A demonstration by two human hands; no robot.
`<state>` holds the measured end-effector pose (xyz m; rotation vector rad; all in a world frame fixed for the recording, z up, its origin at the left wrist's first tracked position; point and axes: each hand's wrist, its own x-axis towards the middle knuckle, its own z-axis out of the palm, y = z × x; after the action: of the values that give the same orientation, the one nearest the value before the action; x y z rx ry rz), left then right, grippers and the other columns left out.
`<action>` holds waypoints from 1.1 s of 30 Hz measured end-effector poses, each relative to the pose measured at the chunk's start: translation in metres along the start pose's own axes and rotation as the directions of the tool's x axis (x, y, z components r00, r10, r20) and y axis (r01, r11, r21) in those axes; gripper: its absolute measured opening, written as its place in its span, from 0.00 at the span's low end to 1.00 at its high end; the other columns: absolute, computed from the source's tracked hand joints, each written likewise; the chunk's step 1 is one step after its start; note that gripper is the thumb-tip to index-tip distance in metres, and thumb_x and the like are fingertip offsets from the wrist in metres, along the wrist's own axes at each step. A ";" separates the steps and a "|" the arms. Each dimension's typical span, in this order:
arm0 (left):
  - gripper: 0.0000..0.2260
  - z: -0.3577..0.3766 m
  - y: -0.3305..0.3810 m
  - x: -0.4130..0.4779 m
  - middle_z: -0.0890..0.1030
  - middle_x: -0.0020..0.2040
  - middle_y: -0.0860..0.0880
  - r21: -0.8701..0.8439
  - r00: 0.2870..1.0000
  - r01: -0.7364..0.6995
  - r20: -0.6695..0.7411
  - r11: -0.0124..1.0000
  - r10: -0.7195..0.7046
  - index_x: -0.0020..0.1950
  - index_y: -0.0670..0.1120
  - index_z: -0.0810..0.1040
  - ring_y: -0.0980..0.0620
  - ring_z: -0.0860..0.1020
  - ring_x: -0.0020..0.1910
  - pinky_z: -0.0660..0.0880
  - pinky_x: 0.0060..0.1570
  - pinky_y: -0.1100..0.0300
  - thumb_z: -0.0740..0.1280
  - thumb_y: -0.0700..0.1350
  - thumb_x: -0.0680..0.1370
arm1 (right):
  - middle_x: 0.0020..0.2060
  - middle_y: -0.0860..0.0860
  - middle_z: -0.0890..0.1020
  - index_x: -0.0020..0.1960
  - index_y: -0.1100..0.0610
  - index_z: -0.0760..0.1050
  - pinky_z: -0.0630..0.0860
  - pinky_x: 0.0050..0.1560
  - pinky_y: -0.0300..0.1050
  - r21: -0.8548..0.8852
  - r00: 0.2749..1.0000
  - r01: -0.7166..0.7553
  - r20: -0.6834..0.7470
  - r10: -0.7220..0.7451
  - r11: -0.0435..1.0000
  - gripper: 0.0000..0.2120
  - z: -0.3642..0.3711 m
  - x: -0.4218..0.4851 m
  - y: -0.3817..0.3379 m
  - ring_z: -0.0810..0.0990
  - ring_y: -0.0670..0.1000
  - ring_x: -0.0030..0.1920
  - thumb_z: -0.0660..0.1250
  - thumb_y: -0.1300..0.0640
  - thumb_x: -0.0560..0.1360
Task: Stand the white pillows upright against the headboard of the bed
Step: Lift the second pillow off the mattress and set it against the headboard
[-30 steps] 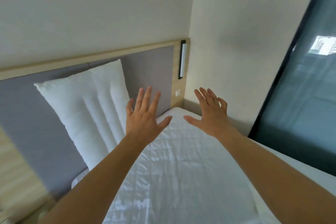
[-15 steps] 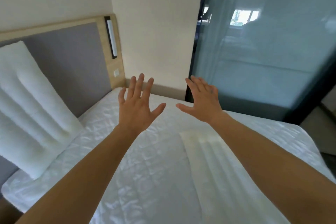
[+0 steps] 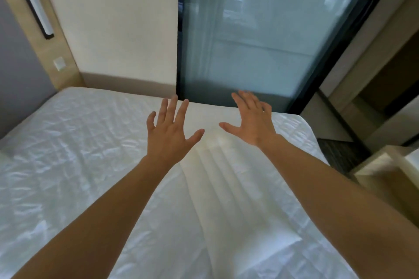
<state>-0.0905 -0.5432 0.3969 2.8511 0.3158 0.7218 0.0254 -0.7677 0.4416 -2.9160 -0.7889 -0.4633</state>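
A white pillow (image 3: 229, 190) with lengthwise ridges lies flat on the quilted white bed (image 3: 74, 142), between my two forearms. My left hand (image 3: 170, 133) hovers over the pillow's far left corner, fingers spread and holding nothing. My right hand (image 3: 251, 120) is stretched above the pillow's far end, also spread and empty. The grey padded headboard (image 3: 15, 75) with its wooden frame stands at the far left. The upright pillow seen earlier is outside the view.
A wall lamp strip (image 3: 34, 4) and a switch (image 3: 59, 63) sit on the headboard's wooden frame. A beige wall and a dark-framed frosted glass panel (image 3: 260, 41) stand beyond the bed. A wooden table corner (image 3: 385, 165) is at the right.
The view has swung right, away from the upright pillow at the headboard and onto the flat pillow. Both open hands have moved with it and now hover over that pillow's far end.
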 end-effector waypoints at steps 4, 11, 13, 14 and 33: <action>0.40 0.030 0.024 0.009 0.50 0.84 0.49 0.003 0.998 0.041 0.047 0.999 -0.042 0.83 0.55 0.51 0.47 0.47 0.83 0.50 0.77 0.39 0.49 0.75 0.77 | 0.82 0.49 0.57 0.81 0.48 0.55 0.54 0.76 0.59 0.024 0.999 0.006 0.038 -0.007 1.000 0.46 0.023 0.006 0.035 0.52 0.52 0.81 0.55 0.23 0.72; 0.40 0.105 0.063 0.026 0.51 0.84 0.48 0.079 0.985 0.143 0.084 0.987 -0.149 0.83 0.54 0.53 0.45 0.49 0.83 0.52 0.76 0.38 0.51 0.74 0.77 | 0.82 0.49 0.56 0.81 0.47 0.55 0.54 0.76 0.60 0.095 0.983 0.092 0.151 -0.105 0.991 0.46 0.101 0.044 0.101 0.52 0.52 0.81 0.54 0.22 0.72; 0.40 0.132 0.072 0.033 0.52 0.84 0.48 0.096 0.979 0.172 0.093 0.980 -0.181 0.83 0.53 0.53 0.45 0.50 0.83 0.53 0.76 0.37 0.50 0.75 0.77 | 0.82 0.49 0.57 0.81 0.47 0.55 0.54 0.76 0.60 0.112 0.972 0.133 0.181 -0.152 0.985 0.46 0.130 0.059 0.119 0.53 0.52 0.81 0.53 0.22 0.72; 0.40 0.146 0.077 0.038 0.52 0.84 0.48 0.101 0.976 0.182 0.104 0.978 -0.193 0.83 0.53 0.54 0.44 0.50 0.82 0.54 0.76 0.37 0.49 0.75 0.77 | 0.82 0.49 0.57 0.81 0.47 0.56 0.54 0.75 0.60 0.118 0.965 0.153 0.198 -0.174 0.981 0.46 0.145 0.066 0.127 0.53 0.52 0.81 0.53 0.22 0.72; 0.40 0.490 -0.016 0.088 0.50 0.84 0.51 0.111 0.904 0.229 0.345 0.967 -0.253 0.83 0.54 0.52 0.49 0.47 0.83 0.49 0.78 0.42 0.46 0.76 0.77 | 0.80 0.48 0.61 0.80 0.47 0.57 0.55 0.74 0.59 0.137 0.889 0.110 0.430 -0.159 0.984 0.45 0.478 0.164 0.168 0.56 0.50 0.80 0.54 0.22 0.71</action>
<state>0.2208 -0.5667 0.0084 2.8570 0.6304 0.1422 0.3723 -0.7575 0.0381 -2.9039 -1.0338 0.2444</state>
